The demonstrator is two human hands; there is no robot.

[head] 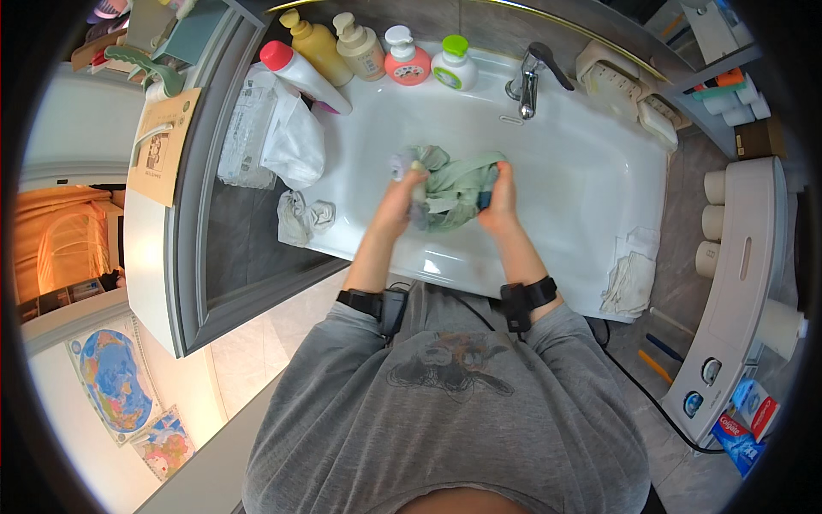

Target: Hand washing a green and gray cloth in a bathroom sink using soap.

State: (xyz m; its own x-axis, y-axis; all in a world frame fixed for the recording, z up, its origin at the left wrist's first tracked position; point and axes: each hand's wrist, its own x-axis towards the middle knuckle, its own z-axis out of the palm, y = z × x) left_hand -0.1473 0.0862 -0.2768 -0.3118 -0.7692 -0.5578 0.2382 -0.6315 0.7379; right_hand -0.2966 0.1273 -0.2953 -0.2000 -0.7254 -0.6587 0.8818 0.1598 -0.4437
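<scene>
Over the white washbasin [578, 212], both hands grip a bunched, pale green cloth [457, 186]. My left hand [403, 193] holds its left end, where whitish and lilac fabric gathers by the thumb. At the other end, my right hand [501, 196] is closed around the cloth's edge, next to a dark blue patch [486, 198]. The fabric hangs in loose folds between the hands. Most of the fingers are hidden behind it. Above and to the right stands a chrome faucet [528, 83]; no stream of water shows under its spout.
Several pump bottles [408, 58] line the basin's back rim. A red-capped bottle [305, 77] and a white plastic packet [292, 138] sit at the left. Crumpled white cloths [305, 215] rest on the left corner, another cloth [629, 279] on the right. A soap holder [610, 80] is beyond the faucet.
</scene>
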